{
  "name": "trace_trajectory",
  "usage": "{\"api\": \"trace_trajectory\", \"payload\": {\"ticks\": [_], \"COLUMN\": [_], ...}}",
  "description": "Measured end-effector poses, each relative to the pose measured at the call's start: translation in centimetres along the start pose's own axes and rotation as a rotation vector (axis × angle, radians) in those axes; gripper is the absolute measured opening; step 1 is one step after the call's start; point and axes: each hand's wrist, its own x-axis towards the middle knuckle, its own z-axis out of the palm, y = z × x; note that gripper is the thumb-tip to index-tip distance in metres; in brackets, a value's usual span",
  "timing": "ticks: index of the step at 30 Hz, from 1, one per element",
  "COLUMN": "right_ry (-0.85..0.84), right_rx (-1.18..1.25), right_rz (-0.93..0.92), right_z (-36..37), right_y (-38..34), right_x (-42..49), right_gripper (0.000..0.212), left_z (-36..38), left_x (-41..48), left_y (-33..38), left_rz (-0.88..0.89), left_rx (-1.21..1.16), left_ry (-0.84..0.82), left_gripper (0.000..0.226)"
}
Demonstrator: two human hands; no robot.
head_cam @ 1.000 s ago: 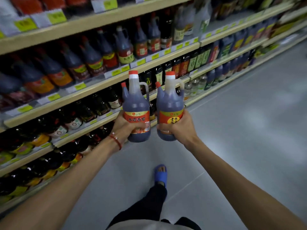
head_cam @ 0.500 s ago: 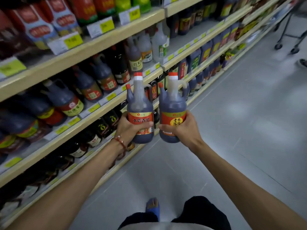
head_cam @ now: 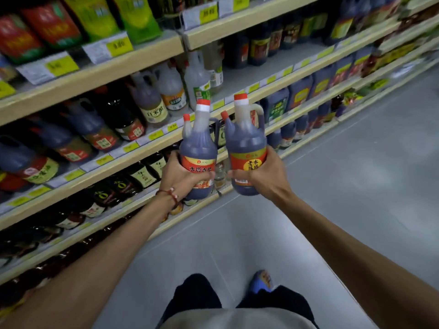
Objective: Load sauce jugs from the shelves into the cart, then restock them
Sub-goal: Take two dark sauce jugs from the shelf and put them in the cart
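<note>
The left hand (head_cam: 178, 179) grips the left jug (head_cam: 198, 148), right hand (head_cam: 268, 176) the right jug (head_cam: 245, 141).

We wear a thin red cord bracelet (head_cam: 169, 195) with a small pale bead, on the wrist just behind our left hand (head_cam: 177, 176). Our forearms (head_cam: 107, 257) are bare. Lower down we see black trousers (head_cam: 197, 298), a blue shoe (head_cam: 261, 281) with an orange mark on its top, and the hem of a pale grey shirt (head_cam: 237, 319).

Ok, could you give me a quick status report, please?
Left grip holds left vinegar jug. Right grip holds right vinegar jug. Both upright, beside stocked shelves.
</note>
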Motion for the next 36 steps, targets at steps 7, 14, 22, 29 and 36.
{"api": "trace_trajectory", "payload": {"ticks": [7,14,22,29,36], "right_ry": [-0.045,-0.069,-0.117,-0.231,-0.375], "right_rx": [-0.067,-0.102,-0.181,-0.133,-0.136], "right_rz": [0.037,0.009,-0.03,-0.094,-0.154], "right_z": [-6.2,-9.5,-11.9,-14.7,-17.1], "right_y": [0.8,1.1,1.1,1.3,2.3], "right_x": [9.2,18.8,29.2,35.1,39.4], "right_gripper": [0.098,0.093,0.1,0.095,0.085], "left_z": [6.6,12.1,16.6,19.9,23.5], "left_x": [4.0,11.5,21.0,22.3,21.6], "left_y": [3.7,6.0,9.5,11.9,13.2], "left_rz": [-0.031,-0.097,-0.069,0.032,0.042], "left_rx": [-0.004,-0.2,-0.196,-0.092,0.148], "left_ry": [0.045,0.032,0.052,0.23,0.44], "left_gripper": [0.081,0.075,0.1,0.1,0.098]}}
